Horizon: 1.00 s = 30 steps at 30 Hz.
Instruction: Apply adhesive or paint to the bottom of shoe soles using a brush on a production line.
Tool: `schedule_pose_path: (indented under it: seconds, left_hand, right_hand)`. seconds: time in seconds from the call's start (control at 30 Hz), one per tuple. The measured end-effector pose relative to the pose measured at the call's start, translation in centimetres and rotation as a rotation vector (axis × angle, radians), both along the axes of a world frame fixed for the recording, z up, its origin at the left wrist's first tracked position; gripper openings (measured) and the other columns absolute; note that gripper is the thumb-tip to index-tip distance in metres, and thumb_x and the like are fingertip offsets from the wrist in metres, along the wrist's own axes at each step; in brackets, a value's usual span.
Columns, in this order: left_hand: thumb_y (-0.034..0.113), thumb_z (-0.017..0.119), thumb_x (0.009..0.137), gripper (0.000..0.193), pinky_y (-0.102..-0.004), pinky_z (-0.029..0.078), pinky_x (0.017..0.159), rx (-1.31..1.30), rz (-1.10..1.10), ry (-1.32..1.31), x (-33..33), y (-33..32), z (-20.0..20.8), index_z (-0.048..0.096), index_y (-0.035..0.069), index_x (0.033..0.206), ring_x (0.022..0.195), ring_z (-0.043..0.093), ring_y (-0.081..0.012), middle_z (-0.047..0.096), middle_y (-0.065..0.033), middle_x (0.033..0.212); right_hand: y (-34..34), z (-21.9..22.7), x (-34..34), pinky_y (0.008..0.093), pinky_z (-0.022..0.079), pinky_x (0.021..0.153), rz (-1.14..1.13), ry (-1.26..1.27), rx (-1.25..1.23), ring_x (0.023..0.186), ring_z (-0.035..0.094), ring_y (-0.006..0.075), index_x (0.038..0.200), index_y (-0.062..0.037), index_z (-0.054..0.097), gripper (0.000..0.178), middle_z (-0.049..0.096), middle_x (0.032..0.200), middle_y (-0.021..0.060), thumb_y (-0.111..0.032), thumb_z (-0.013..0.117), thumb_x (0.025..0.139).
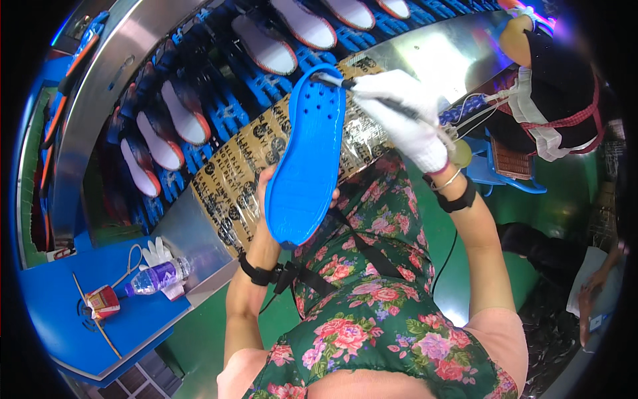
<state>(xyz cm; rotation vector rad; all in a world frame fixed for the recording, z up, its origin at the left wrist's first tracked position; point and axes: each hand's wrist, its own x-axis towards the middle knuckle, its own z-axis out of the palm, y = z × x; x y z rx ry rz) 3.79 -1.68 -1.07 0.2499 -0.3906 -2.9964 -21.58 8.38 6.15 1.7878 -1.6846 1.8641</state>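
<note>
A bright blue shoe sole point(306, 166) is held up in front of me, its inner side facing up and its heel end toward me. My left hand point(265, 189), bare, is closed around the sole's heel half from beneath, so most of its fingers are hidden. Several small dark holes dot the forefoot. In a white knit glove, my right hand point(405, 100) is closed on a thin brush point(347, 84) with a dark handle. The brush tip touches the sole's inside near the toe rim.
Shoe uppers point(262, 43) with pale bottoms sit on blue racks beyond the taped cardboard ledge point(232, 166). On the blue surface point(53, 319) at left are a bottle point(159, 276), a white glove point(156, 251) and a small red container point(103, 302). Another person point(565, 93) is at right.
</note>
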Motion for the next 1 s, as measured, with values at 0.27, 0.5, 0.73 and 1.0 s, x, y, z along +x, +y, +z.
schedule_pose_path:
  seconds: [0.27, 0.5, 0.73, 1.0]
  left_hand:
    - [0.063, 0.054, 0.091, 0.094, -0.0618, 0.045, 0.108, 0.132, 0.063, 0.101, 0.0, -1.6, -1.4, 0.031, 0.0, 0.157, 0.13, 0.053, -0.0478, 0.044, -0.0317, 0.151]
    - [0.076, 0.054, 0.088, 0.106, -0.068, 0.05, 0.098, 0.04, 0.115, 0.125, 0.8, -1.6, 0.8, 0.024, 0.005, 0.161, 0.123, 0.053, -0.0587, 0.038, -0.0335, 0.154]
    - [0.061, 0.092, 0.063, 0.143, -0.0566, 0.063, 0.079, -0.439, -0.365, 0.517, -0.3, -5.9, 14.1, 0.005, 0.002, 0.161, 0.116, 0.061, -0.0505, 0.041, -0.0333, 0.15]
    - [0.051, 0.074, 0.09, 0.111, -0.0603, 0.048, 0.106, -0.43, 0.312, 0.714, -8.3, -12.3, 29.7, 0.003, 0.008, 0.163, 0.138, 0.038, -0.0521, 0.018, -0.0329, 0.162]
  right_hand:
    - [5.1, -2.1, 9.9, 0.0384, 0.057, 0.077, 0.388, 0.051, 0.065, 0.088, 0.073, 0.0246, 0.104, -0.0116, 0.079, 0.023, 0.077, 0.101, 0.0056, -0.008, 0.081, 0.081]
    - [5.8, 2.1, 5.6, 0.0264, 0.054, 0.072, 0.333, -0.951, 0.124, 0.081, 0.068, 0.0132, 0.102, 0.0019, 0.077, 0.017, 0.076, 0.095, 0.009, 0.001, 0.076, 0.085]
    - [9.3, 1.0, 1.8, 0.0265, 0.051, 0.066, 0.284, -1.21, -0.191, 0.069, 0.063, 0.015, 0.1, 0.005, 0.073, 0.017, 0.073, 0.092, 0.013, 0.005, 0.07, 0.084]
    - [8.9, -2.5, 3.0, 0.0263, 0.05, 0.064, 0.123, -1.273, -0.014, 0.068, 0.063, 0.0139, 0.099, 0.0031, 0.075, 0.015, 0.072, 0.084, 0.0092, 0.004, 0.073, 0.084]
